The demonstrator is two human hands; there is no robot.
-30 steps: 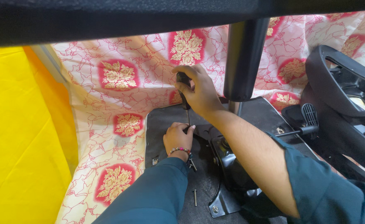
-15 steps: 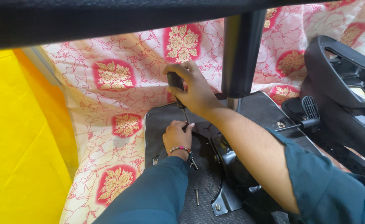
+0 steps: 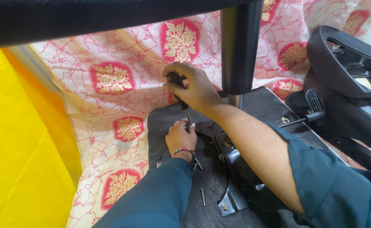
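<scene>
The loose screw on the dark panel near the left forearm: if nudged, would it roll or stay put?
The loose screw lies flat on the dark textured panel, apart from both hands. Its round shank would probably roll, likely curving around its wider head. The panel's rough weave may slow it. It looks light and rigid.

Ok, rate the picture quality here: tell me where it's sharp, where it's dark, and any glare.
Head view: even, soft light; the right hand on the black-handled screwdriver and the left hand are sharp; the dark bar along the top edge is near and featureless; the loose silver screw reads clearly; the plain yellow cloth is bright, without glare.
</scene>
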